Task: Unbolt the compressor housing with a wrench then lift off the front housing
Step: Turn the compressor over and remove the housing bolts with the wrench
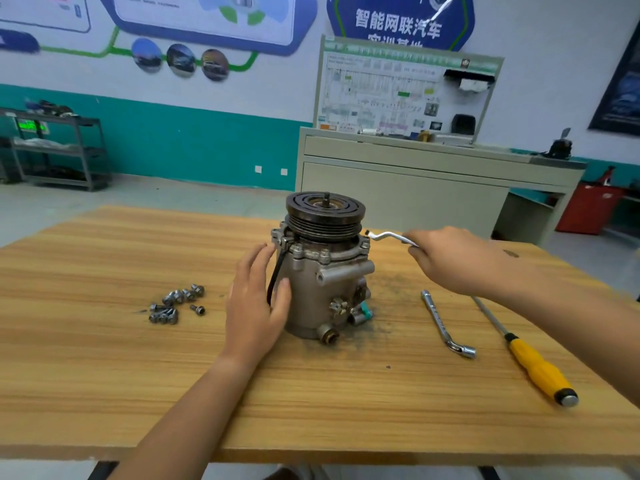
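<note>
Left hand spread flat against the side of the upright compressor mid-table, while the right hand grips an offset wrench reaching its top-right flange bolt.

Bench: wood-grain top, matt, smooth, dark grit around compressor base. Compressor body: cast metal, dull grey, grimy. Pulley: dark metal, ribbed, rust-tinged. Wrench: bright polished metal. Socket wrench at 3 o'clock: shiny chrome. Screwdriver: glossy yellow plastic handle, metal shaft. Bolts at 9 o'clock: dull silver metal.
</note>
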{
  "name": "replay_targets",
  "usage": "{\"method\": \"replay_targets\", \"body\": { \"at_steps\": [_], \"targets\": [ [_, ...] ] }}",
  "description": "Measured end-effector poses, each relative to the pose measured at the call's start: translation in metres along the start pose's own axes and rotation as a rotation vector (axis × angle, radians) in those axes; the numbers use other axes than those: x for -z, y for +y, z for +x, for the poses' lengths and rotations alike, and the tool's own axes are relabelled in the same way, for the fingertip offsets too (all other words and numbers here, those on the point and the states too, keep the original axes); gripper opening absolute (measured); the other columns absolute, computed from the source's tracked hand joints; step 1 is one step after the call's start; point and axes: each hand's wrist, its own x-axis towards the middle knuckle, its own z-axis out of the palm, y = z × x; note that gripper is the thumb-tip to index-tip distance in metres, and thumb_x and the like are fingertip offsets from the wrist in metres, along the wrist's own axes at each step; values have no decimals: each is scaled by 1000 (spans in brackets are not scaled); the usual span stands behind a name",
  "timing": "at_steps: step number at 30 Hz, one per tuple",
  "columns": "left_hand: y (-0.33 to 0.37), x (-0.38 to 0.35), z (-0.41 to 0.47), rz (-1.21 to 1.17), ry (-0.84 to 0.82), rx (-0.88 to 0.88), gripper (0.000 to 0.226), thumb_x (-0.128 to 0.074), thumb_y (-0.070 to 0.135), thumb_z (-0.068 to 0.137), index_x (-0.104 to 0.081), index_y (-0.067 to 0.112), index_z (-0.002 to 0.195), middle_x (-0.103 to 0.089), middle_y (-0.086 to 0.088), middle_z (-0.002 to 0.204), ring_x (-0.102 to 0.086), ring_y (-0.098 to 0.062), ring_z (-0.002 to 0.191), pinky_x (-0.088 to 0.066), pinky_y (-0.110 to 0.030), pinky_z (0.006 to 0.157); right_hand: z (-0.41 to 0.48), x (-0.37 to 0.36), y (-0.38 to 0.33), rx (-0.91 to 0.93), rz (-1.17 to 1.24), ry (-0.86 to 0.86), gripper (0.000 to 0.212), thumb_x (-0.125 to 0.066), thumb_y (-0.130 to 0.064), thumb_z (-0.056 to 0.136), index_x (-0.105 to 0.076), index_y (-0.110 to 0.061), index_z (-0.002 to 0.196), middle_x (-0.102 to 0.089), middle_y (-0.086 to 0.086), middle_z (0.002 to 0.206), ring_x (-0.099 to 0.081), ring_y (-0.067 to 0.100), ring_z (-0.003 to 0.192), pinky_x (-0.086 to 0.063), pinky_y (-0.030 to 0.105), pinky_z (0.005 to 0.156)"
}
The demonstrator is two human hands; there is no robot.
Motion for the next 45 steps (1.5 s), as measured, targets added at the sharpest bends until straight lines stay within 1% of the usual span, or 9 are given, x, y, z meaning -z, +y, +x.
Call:
{"method": "replay_targets", "body": {
  "at_steps": [8,14,21,27,30,35,38,42,45],
  "targets": [
    [18,-6,-1,-71,-128,-54,61,-42,43,84,-17,32,139,-9,18,150,-9,3,139,-21,-60,110,5,7,-12,-18,-95,-34,26,-37,-21,98,-53,-19,118,-54,2,87,-52,18,77,-39,26,59],
    [20,-9,3,-81,-130,-34,66,-45,45,82,-19,27,141,-9,20,149,-7,7,138,-21,-58,112,4,12,-15,24,-239,-9,25,-37,-18,97,-52,-19,117,-50,0,77,-50,18,73,-40,28,59],
    [24,-11,4,-109,-120,-20,74,-51,50,78,-16,32,141,-13,19,145,-12,-1,139,-19,-35,114,-5,19,-33,96,-443,-17,18,-43,-3,90,-52,-12,102,-30,-2,59,-26,12,47,-19,24,40],
    [34,-18,10,-72,-84,89,93,-59,57,69,-15,25,146,-20,8,147,-16,-6,137,-22,-40,115,-6,7,-26,150,-423,64,19,-29,-28,95,-35,-12,88,-35,-4,56,-32,10,45,-20,25,39],
    [39,-16,14,-26,-61,114,96,-56,60,65,-25,15,144,-31,1,144,-27,-13,134,-29,-48,110,4,-3,-6,166,-473,70,18,-27,-23,96,-42,-13,101,-38,-6,57,-37,11,47,-25,25,46],
    [39,-14,14,-18,-50,97,92,-55,61,65,-31,15,141,-35,3,143,-31,-12,133,-31,-49,108,45,-12,1,167,-475,64,24,-40,-8,92,-45,-14,115,-56,2,92,-55,22,86,-36,39,88],
    [39,-15,14,-5,-31,89,89,-56,59,65,-34,15,139,-38,1,141,-35,-14,130,-33,-51,105,64,-27,2,194,-459,173,33,-42,-4,91,-43,-14,123,-57,7,120,-51,24,114,-18,48,110],
    [39,-15,15,-4,-34,85,85,-58,55,65,-36,13,135,-42,0,136,-40,-19,125,-35,-51,102,65,-47,0,139,-289,269,28,-41,-4,93,-48,-12,119,-59,7,120,-53,24,111,-18,42,109],
    [40,-15,15,-6,-42,89,84,-58,55,65,-37,13,135,-42,-1,135,-41,-20,125,-36,-51,102,52,-57,2,10,73,431,23,-39,-9,96,-55,-8,112,-65,11,99,-57,30,88,-40,37,78]
  ]
}}
